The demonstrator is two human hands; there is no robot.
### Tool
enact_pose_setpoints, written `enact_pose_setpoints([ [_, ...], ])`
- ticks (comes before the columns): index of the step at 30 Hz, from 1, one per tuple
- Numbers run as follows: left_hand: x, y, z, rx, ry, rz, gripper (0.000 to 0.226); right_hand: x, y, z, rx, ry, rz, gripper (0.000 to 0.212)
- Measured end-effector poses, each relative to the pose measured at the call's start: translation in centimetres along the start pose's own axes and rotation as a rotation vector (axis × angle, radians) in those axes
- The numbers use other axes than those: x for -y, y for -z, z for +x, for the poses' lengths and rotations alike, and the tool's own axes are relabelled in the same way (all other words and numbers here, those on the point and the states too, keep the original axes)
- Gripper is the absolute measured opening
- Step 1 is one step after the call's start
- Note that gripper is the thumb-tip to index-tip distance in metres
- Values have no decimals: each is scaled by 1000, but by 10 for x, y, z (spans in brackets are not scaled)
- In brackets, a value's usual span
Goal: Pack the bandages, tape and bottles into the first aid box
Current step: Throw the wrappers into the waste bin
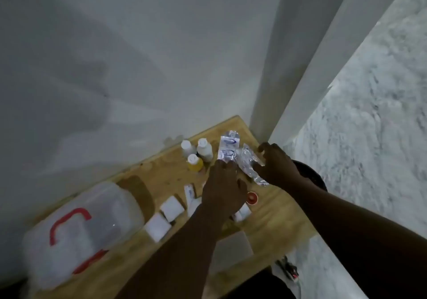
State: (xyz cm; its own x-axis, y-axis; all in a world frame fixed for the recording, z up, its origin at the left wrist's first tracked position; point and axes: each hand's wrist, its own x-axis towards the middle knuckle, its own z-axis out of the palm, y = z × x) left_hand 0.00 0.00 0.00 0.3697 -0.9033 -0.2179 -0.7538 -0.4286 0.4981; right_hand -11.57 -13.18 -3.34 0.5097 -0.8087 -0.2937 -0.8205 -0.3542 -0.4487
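**Both hands on crinkled packets at the far end of the table**

The bandage packets (pixel 228 150), shiny, crinkled wrappers with blue print, lie at about one o'clock on the wooden table (pixel 171 173), close to its far corner by the wall. The left hand (pixel 223 190) rests palm down with its fingers together on the near edge of the printed packet. The right hand (pixel 276 163) curls loosely over the clear plastic wrapper (pixel 250 166) just to the right; whether it actually pinches the wrapper cannot be told through the blur.

Just beside the packets, toward eleven o'clock, stand three small round bottles (pixel 199 153) with white caps, two pale and one yellow, clustered and nearly touching. Toward six o'clock from the hands lie two flat white square pads (pixel 165 217), soft-edged, side by side, with a narrow white strip (pixel 189 192) just beyond them. A small red roll (pixel 251 198) sits at about four o'clock of the left hand, near the table's right edge, and small white pieces (pixel 242 213) lie half hidden under the left wrist.

The first aid box (pixel 80 231), translucent plastic with rounded corners, a red handle and a red latch, sits at about eight o'clock, well apart from the packets, lid down; its contents cannot be made out. Bare wood lies between box and bottles. The table's back edge runs along the plain wall (pixel 138 55), and its right edge drops to a mottled grey floor (pixel 369 136).
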Motion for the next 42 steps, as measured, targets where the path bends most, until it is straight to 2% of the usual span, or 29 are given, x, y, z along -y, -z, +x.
enact_pose_setpoints([
  [4, 9, -23, 26, 49, 138, -19, 48, -14, -25, 16, 25, -12, -17, 62],
  [7, 14, -37, 40, 53, 132, 61, 67, -21, -36, 25, -27, -50, 9, 64],
  [8, 14, -37, 42, 42, 134, 88, 67, -23, -36, 28, -29, -53, 12, 64],
  [12, 10, -35, 52, 12, 176, 151, 38, -30, -36, 38, 22, -63, 23, 64],
  [15, 8, -36, 58, 22, 194, 173, 27, -30, -36, 37, -2, -67, 36, 63],
  [21, 1, -35, 63, -34, 269, 7, 31, -33, -32, 28, -33, -99, 110, 50],
  [24, -5, -36, 64, -63, 223, -129, 17, -37, -25, 19, -12, -145, 228, 19],
  [25, -8, -36, 65, -73, 206, -158, 14, -41, -21, 16, -6, -160, 279, 16],
  [31, -49, -32, 75, -83, 95, -287, 24, -75, 17, -5, -119, -274, 402, 29],
  [34, -81, -35, 80, -47, 29, -289, 25, -105, 38, -15, -210, -374, 464, 27],
  [37, -112, -50, 84, 6, -47, -247, 15, -143, 51, -25, -280, -454, 511, 27],
  [39, -132, -67, 87, 70, -86, -192, 6, -171, 53, -32, -321, -510, 554, 28],
  [42, -154, -101, 103, 270, -188, 14, 4, -213, 37, -41, -322, -606, 606, 24],
])
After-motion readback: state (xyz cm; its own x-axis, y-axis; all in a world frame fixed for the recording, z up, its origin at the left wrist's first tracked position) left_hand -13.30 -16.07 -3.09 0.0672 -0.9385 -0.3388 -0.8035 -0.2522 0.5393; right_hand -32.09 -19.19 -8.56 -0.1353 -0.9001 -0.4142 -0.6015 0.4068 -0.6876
